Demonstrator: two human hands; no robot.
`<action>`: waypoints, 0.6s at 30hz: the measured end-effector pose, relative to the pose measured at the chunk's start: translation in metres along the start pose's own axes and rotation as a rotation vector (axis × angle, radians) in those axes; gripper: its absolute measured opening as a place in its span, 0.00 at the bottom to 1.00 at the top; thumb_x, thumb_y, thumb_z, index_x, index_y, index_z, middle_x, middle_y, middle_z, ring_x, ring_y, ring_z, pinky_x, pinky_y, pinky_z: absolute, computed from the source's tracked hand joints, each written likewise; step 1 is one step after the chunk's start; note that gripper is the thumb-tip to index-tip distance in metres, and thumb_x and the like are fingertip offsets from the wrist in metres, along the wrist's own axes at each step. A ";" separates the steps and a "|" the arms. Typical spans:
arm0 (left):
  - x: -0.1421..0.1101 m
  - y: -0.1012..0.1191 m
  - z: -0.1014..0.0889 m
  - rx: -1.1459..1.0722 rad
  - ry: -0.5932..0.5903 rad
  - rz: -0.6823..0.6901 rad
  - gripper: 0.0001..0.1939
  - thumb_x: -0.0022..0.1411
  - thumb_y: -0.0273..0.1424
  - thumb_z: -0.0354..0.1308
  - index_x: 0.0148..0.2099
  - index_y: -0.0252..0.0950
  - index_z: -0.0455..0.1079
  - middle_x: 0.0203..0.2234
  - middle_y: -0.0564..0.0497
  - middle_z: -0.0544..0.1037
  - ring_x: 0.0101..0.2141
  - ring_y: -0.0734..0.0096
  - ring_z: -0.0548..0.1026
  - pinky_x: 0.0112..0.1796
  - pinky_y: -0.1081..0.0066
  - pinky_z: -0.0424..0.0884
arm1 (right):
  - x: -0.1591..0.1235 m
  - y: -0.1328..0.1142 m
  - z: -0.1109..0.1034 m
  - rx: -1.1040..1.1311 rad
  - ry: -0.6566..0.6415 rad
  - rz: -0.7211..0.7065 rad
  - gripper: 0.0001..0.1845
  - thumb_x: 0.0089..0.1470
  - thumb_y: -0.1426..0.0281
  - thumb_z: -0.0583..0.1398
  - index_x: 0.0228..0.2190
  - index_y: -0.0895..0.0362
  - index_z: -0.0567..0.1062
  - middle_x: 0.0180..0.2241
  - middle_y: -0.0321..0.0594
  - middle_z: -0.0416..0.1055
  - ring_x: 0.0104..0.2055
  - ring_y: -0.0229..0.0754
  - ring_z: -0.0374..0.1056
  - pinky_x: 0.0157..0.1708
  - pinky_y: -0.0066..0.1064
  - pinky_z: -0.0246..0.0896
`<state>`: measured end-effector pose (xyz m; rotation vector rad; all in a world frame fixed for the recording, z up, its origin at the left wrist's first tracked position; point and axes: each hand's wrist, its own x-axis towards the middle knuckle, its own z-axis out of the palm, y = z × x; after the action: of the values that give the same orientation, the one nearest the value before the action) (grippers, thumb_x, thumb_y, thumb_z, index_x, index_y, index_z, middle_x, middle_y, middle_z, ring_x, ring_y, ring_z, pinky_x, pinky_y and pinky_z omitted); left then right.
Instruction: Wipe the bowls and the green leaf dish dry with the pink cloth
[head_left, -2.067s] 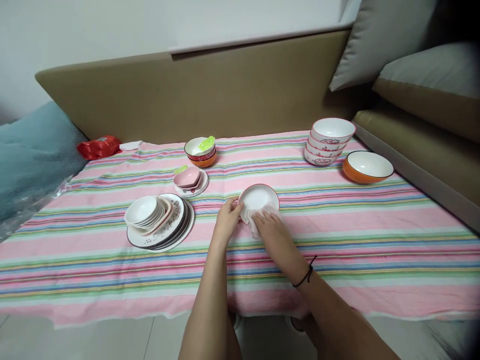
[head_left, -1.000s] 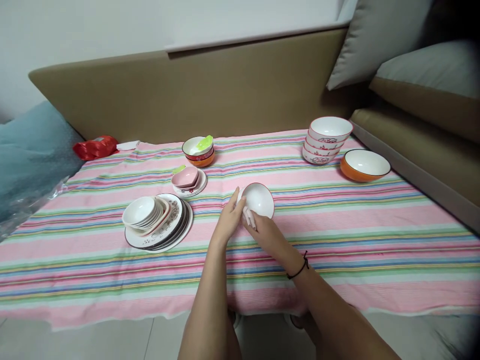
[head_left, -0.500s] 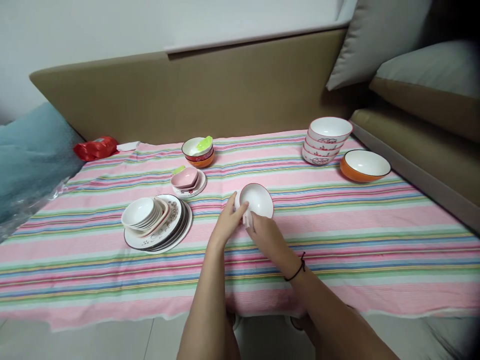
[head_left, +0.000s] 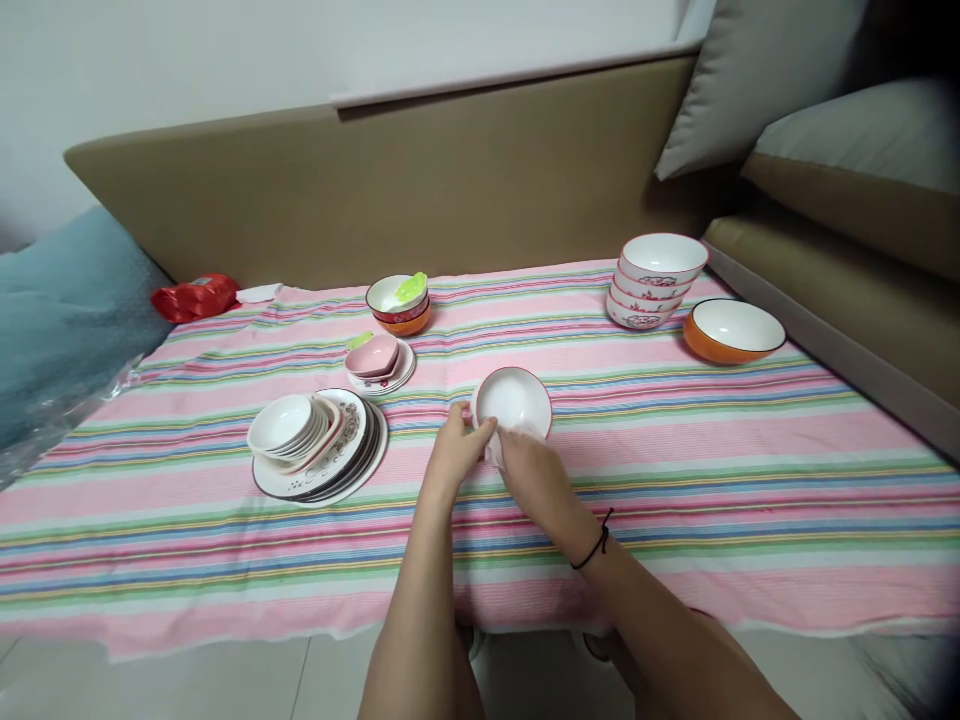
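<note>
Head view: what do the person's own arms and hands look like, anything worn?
The left hand and right hand are gloveless, and no sleeves show. A thin black cord bracelet circles the right wrist, its loose ends sticking out.

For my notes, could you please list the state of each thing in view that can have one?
Bowl, tilted, held
Wipe, crumpled
Left hand, gripping bowl
Right hand, holding wipe
Red-rimmed bowls, stacked
Orange bowl, upright
Middle bowls, stacked
Pink bowl, upright
Small bowls, nested
Large plates, stacked
Cloth, spread
</note>
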<state>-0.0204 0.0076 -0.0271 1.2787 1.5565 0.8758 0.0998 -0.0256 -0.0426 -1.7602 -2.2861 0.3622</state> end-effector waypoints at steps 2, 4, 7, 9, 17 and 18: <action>0.000 -0.001 0.000 0.040 0.004 0.035 0.25 0.57 0.37 0.56 0.56 0.36 0.66 0.34 0.46 0.78 0.32 0.64 0.75 0.37 0.66 0.70 | 0.001 -0.006 -0.003 0.091 -0.010 0.037 0.19 0.61 0.75 0.50 0.53 0.62 0.67 0.42 0.49 0.76 0.43 0.46 0.73 0.41 0.33 0.67; 0.002 -0.002 -0.001 0.059 0.059 0.071 0.24 0.59 0.36 0.54 0.57 0.38 0.67 0.32 0.48 0.78 0.32 0.65 0.75 0.37 0.66 0.69 | 0.001 -0.009 0.001 0.118 0.007 -0.010 0.21 0.61 0.76 0.50 0.55 0.63 0.65 0.47 0.50 0.74 0.47 0.46 0.72 0.45 0.33 0.66; 0.008 -0.007 -0.002 0.045 0.113 0.079 0.21 0.60 0.37 0.53 0.54 0.39 0.69 0.31 0.49 0.78 0.31 0.66 0.75 0.37 0.67 0.69 | -0.001 -0.003 0.013 0.009 0.057 -0.087 0.23 0.60 0.79 0.49 0.55 0.65 0.66 0.56 0.52 0.67 0.58 0.48 0.63 0.60 0.39 0.53; 0.011 -0.010 -0.002 0.018 0.110 0.078 0.20 0.60 0.38 0.54 0.53 0.39 0.70 0.30 0.49 0.78 0.31 0.66 0.75 0.36 0.68 0.70 | -0.002 0.002 0.020 -0.074 0.075 -0.064 0.22 0.59 0.81 0.48 0.54 0.66 0.68 0.57 0.53 0.65 0.61 0.50 0.60 0.63 0.44 0.47; 0.004 -0.008 -0.004 -0.092 -0.035 -0.042 0.24 0.56 0.43 0.60 0.52 0.36 0.68 0.30 0.47 0.78 0.29 0.68 0.75 0.34 0.68 0.71 | 0.000 0.001 0.004 0.112 0.049 -0.020 0.18 0.59 0.75 0.51 0.51 0.61 0.70 0.43 0.47 0.76 0.45 0.46 0.72 0.43 0.33 0.64; 0.003 -0.007 -0.005 -0.093 -0.057 -0.033 0.23 0.57 0.42 0.58 0.52 0.36 0.68 0.30 0.48 0.78 0.28 0.68 0.74 0.34 0.69 0.71 | 0.000 -0.001 0.002 0.178 0.040 -0.007 0.18 0.60 0.74 0.52 0.51 0.59 0.70 0.41 0.44 0.77 0.42 0.45 0.73 0.38 0.32 0.65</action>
<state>-0.0275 0.0096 -0.0323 1.1987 1.4710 0.8737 0.0984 -0.0255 -0.0441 -1.6565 -2.1588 0.5076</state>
